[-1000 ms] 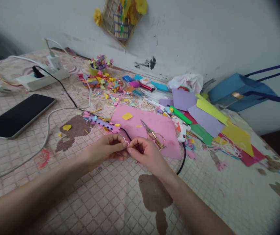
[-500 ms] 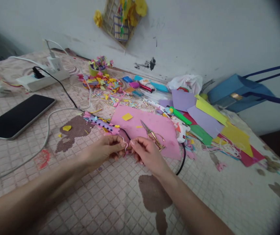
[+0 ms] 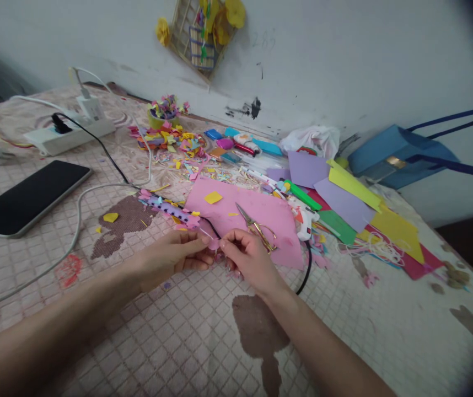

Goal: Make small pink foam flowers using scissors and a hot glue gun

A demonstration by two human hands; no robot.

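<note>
In the head view, my left hand [image 3: 178, 252] and my right hand [image 3: 247, 255] meet above the quilted cloth. A small pale pink piece [image 3: 213, 243] is between their fingertips, with a thin pale strand at its upper left. My left thumb and fingers pinch its left side; my right fingertips are closed at its right edge. Its exact shape is partly hidden. Just beyond lies a purple dotted strip [image 3: 170, 207] trimmed with coloured bits. A pink sheet [image 3: 242, 193] lies behind my right hand, carrying gold-handled scissors [image 3: 257, 226] and a yellow scrap [image 3: 213, 197].
A white glue gun [image 3: 305, 220] with a black cord lies right of the sheet. Coloured papers [image 3: 344, 198] and white string [image 3: 375, 249] spread farther right. A phone [image 3: 30, 196], a power strip [image 3: 69, 135] and a white cable lie left. Paper scraps [image 3: 170, 138] heap near the wall.
The pink piece shows more fully between my fingertips, and its strand now slants up to the left. My left fingers have shifted slightly. The view has moved a little; the table's things stay put.
</note>
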